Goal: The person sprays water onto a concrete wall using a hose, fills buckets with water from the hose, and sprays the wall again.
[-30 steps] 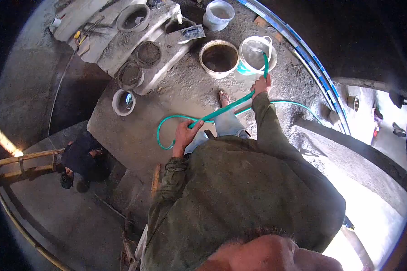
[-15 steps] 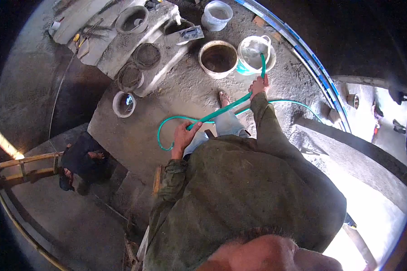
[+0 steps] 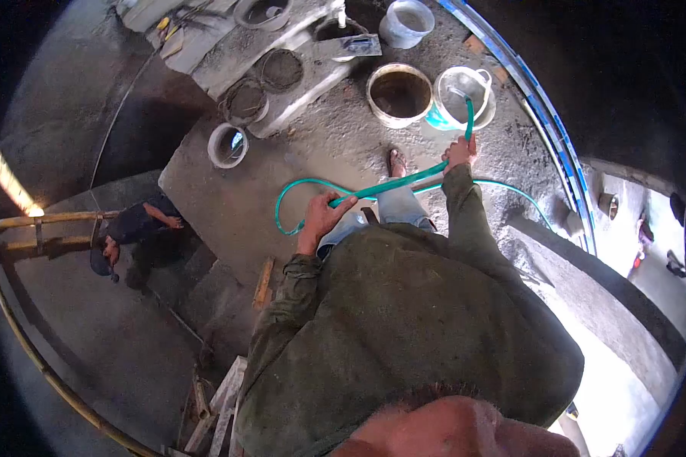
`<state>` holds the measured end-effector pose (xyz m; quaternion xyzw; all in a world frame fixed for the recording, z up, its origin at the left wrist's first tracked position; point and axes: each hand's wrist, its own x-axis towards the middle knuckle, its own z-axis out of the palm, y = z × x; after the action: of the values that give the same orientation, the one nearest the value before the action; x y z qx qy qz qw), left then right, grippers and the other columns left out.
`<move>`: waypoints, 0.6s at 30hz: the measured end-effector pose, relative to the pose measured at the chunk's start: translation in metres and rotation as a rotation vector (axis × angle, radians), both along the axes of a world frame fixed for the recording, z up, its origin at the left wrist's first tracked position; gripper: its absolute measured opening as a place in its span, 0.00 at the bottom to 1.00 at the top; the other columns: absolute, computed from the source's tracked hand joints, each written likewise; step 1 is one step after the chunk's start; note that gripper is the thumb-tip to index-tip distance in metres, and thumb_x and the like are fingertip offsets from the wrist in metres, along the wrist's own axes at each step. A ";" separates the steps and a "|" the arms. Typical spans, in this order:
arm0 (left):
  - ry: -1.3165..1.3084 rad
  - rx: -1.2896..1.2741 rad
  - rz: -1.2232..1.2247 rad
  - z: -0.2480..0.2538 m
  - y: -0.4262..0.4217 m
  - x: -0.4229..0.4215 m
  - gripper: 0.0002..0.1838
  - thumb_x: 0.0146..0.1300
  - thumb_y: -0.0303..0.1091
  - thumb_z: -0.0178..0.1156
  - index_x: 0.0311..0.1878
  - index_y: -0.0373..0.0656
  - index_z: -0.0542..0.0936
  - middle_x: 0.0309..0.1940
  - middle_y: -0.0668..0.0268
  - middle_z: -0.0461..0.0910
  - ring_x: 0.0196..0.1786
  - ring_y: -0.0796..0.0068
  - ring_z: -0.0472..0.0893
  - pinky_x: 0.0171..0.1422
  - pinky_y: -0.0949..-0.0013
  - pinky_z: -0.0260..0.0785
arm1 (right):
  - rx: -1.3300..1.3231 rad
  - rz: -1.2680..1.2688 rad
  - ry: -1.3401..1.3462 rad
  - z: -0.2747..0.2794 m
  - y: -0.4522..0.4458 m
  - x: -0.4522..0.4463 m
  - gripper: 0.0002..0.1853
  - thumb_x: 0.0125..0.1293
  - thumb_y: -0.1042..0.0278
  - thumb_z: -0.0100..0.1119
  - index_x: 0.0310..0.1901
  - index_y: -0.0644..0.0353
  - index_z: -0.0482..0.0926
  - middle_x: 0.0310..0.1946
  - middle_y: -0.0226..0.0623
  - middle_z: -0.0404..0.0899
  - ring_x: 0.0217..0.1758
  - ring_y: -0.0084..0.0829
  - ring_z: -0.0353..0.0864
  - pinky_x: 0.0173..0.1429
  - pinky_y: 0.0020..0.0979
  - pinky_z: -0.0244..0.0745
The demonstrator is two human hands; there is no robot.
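A green hose [image 3: 400, 181] runs across the front of my body between both hands. My right hand [image 3: 460, 154] is closed round it near its end, which bends down into a white bucket [image 3: 489, 114] with a raised handle. Water seems to be in that bucket. My left hand [image 3: 324, 219] grips the hose further back, at my waist. Behind the left hand, the hose loops over the floor and trails off to the right. Beside the white bucket stands a wider bucket [image 3: 373, 100] with dark contents.
A pale bucket [image 3: 406, 27] stands farther back. Several mortar-caked pails and a trowel [image 3: 358, 46] rest on the stepped ledge at upper left. A small white bucket [image 3: 228, 145] sits near the floor edge. Below left, another person [image 3: 141, 225] is by a bamboo rail [image 3: 49, 219].
My view has shifted, so the buckets appear farther right and slightly higher. Both hands keep their hold on the hose. The other person's arm now reaches out more.
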<state>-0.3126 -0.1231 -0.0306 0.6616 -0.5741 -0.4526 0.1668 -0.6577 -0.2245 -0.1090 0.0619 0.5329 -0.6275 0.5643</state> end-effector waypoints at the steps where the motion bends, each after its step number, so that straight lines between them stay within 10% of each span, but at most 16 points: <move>1: -0.002 0.004 0.004 0.000 0.001 0.002 0.28 0.48 0.59 0.62 0.26 0.35 0.80 0.22 0.51 0.77 0.27 0.58 0.78 0.33 0.59 0.67 | -0.020 0.005 -0.003 0.000 0.001 0.001 0.15 0.65 0.56 0.44 0.54 0.34 0.63 0.14 0.27 0.62 0.10 0.27 0.59 0.14 0.31 0.55; 5: 0.018 0.044 0.009 -0.009 0.006 0.005 0.28 0.48 0.59 0.63 0.25 0.37 0.80 0.22 0.53 0.78 0.27 0.58 0.78 0.34 0.60 0.68 | -0.052 0.129 -0.051 0.000 0.004 0.002 0.22 0.61 0.34 0.39 0.25 0.45 0.67 0.12 0.25 0.61 0.11 0.29 0.61 0.15 0.32 0.56; 18: 0.031 0.016 0.024 0.010 0.003 -0.003 0.26 0.50 0.56 0.63 0.28 0.36 0.80 0.22 0.54 0.78 0.28 0.62 0.78 0.35 0.62 0.68 | 0.009 -0.074 0.075 -0.008 0.001 0.009 0.13 0.63 0.45 0.43 0.31 0.43 0.68 0.08 0.26 0.56 0.06 0.29 0.56 0.10 0.31 0.50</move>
<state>-0.3155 -0.1198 -0.0203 0.6627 -0.5597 -0.4654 0.1761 -0.6486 -0.2239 -0.1168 0.0605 0.5536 -0.6476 0.5200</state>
